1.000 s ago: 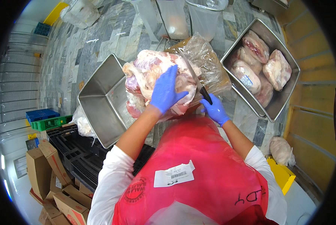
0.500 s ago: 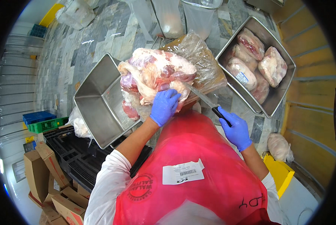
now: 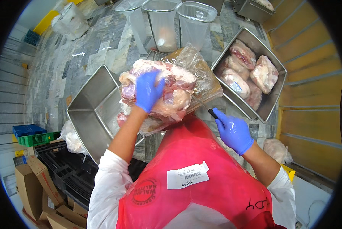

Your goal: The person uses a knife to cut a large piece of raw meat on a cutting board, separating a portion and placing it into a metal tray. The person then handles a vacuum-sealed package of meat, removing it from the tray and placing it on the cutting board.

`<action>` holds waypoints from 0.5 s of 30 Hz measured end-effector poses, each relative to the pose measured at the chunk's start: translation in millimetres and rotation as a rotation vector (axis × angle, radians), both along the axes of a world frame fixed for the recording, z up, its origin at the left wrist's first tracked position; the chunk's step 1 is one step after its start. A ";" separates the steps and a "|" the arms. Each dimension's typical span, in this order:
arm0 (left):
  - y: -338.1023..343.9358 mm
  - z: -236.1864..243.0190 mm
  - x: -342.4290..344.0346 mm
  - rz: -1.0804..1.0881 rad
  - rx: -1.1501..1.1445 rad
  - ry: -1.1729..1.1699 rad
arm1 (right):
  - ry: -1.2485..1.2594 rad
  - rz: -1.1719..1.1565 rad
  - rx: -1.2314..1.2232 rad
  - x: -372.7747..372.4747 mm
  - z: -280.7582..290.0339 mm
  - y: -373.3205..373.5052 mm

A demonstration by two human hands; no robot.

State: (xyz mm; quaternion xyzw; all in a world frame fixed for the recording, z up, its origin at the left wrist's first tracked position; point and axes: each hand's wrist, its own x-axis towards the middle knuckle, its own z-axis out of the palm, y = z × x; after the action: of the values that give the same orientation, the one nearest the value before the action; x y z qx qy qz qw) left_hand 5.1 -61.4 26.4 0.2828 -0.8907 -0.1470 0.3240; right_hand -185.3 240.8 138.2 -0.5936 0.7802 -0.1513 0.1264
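So compared with half a second ago, the whole view is tipped a bit: the two steel tubs, the left tub (image 3: 87, 124) and the right tub (image 3: 271, 101) with its wrapped meat pieces (image 3: 264, 74), now sit lower and further left. The big cut of meat (image 3: 175, 99) slides along with them, so it looks like it's basically in the same spot. What really changes is the left hand (image 3: 149, 91): it's off the meat's near edge and up on top now, all motion blur. The knife (image 3: 209, 110) is different too, its blade showing as a thin line instead of a broad face.

The meat sits on a film-covered brown surface (image 3: 201, 72), leaving that surface's right corner bare and hanging out at the left toward the left tub's edge. It's right under the left hand, and ahead and to the left of the right hand (image 3: 234, 131).

Left hand's over the upper left part of the meat; too smeared to tell if the fingers lie flat or dig in. Right hand's wrapped round the black handle, blade reaching over the surface's near edge by that right corner. Tip's at the meat's right side, can't tell if it touches.
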 end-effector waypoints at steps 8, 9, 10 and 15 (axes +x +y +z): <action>-130.1 -41.5 12.2 0.379 0.611 -0.584 | 0.036 0.088 0.200 -14.6 48.6 -62.2; -125.1 -36.6 10.6 0.388 0.602 -0.592 | 0.023 0.104 0.206 -18.9 48.8 -70.9; -122.1 -31.9 9.2 0.398 0.593 -0.600 | 0.010 0.122 0.212 -23.2 49.5 -81.2; -110.8 -25.2 7.9 0.401 0.533 -0.597 | -0.043 0.152 0.352 -34.5 59.7 -126.5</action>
State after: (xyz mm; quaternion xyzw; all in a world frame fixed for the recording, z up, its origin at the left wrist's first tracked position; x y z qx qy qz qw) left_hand 13.1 -172.2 1.2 0.5538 -0.8037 -0.2176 -0.0092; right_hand -219.8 114.3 197.8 -0.6161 0.7448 -0.0152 0.2557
